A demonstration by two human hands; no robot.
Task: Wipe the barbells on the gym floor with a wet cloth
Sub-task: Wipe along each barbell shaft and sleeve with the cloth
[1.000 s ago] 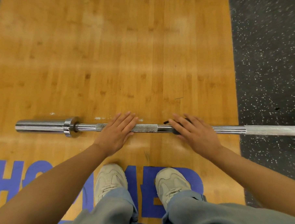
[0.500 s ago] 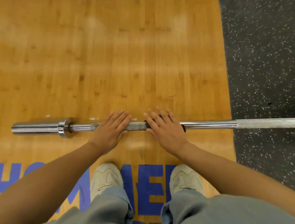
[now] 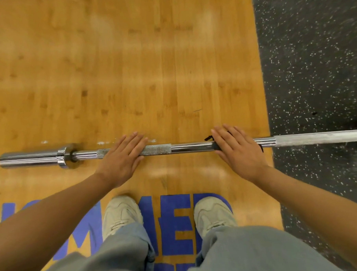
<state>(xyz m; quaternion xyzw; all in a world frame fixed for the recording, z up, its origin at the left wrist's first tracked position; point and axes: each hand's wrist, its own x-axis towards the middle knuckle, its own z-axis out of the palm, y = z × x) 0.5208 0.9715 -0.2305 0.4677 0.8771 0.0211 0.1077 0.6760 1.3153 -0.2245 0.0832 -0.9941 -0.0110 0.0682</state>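
A chrome barbell [image 3: 190, 146] lies across the wooden floor, its sleeve end at the left. My left hand [image 3: 123, 158] rests flat on the knurled part of the shaft, fingers straight. My right hand [image 3: 238, 151] presses a dark cloth [image 3: 215, 146] flat onto the shaft further right; only the cloth's edges show from under the palm.
The wooden platform [image 3: 130, 76] carries blue lettering near my two shoes [image 3: 121, 213]. Black speckled rubber flooring [image 3: 313, 68] lies to the right, and the bar's right part [image 3: 317, 138] reaches over it.
My right hand has slid the cloth rightward along the shaft, after moving left a moment before. My left hand stays on the knurled part.
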